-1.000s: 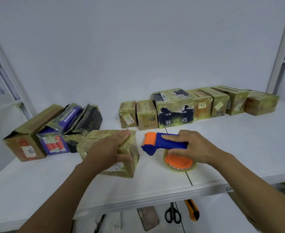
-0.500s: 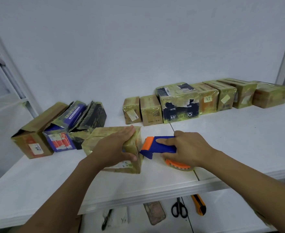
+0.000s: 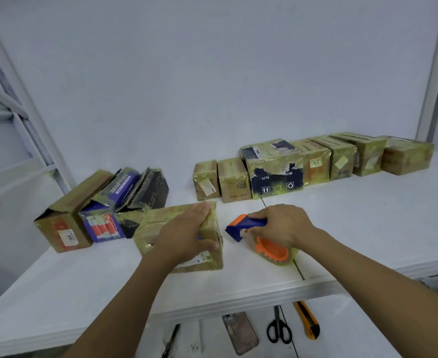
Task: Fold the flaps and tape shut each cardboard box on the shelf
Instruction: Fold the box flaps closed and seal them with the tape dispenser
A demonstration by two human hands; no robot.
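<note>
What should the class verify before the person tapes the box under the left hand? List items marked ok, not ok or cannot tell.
1. Hold on the tape-wrapped brown cardboard box: ok, the left hand grips its top right edge.
2. Grip on the blue-and-orange plastic tape dispenser: ok, the right hand holds it.
3. Dispenser touching the box: not ok, a gap separates them.
4. Top flaps lying flat: cannot tell, the hand covers part.
5. Tape end free: cannot tell.
</note>
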